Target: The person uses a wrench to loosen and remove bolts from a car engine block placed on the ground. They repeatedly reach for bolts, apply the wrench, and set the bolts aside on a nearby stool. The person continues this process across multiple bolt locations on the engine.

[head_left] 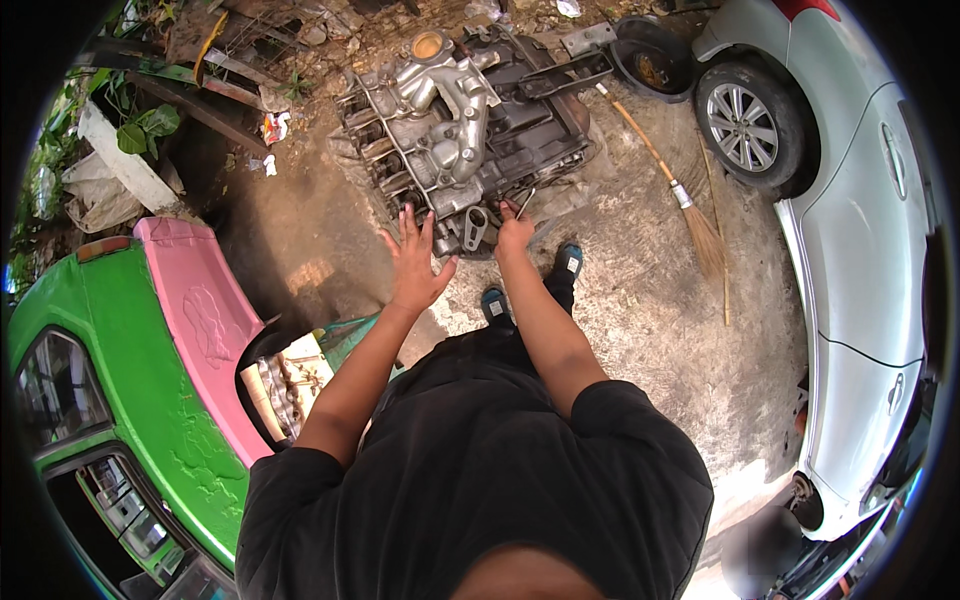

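In front of my feet a large metal engine (530, 120) lies on the ground, its silver intake manifold (468, 120) on top. My left hand (415, 268) is at its near edge, fingers spread, with nothing in it; the fingertips are by the metal parts there. Close beside it, my right hand (514, 234) is closed round a thin, shiny metal tool (526, 203) that sticks up past the fingers; its exact kind is too small to tell. Between the two hands sits a grey oblong metal bracket (475, 229) with holes.
A straw broom (697, 225) lies on the concrete to the right. Behind it are a black round basin (650, 58) and a silver car (850, 200). To the left stands a green and pink vehicle body (200, 310). Boards (195, 110) and litter lie at the far left.
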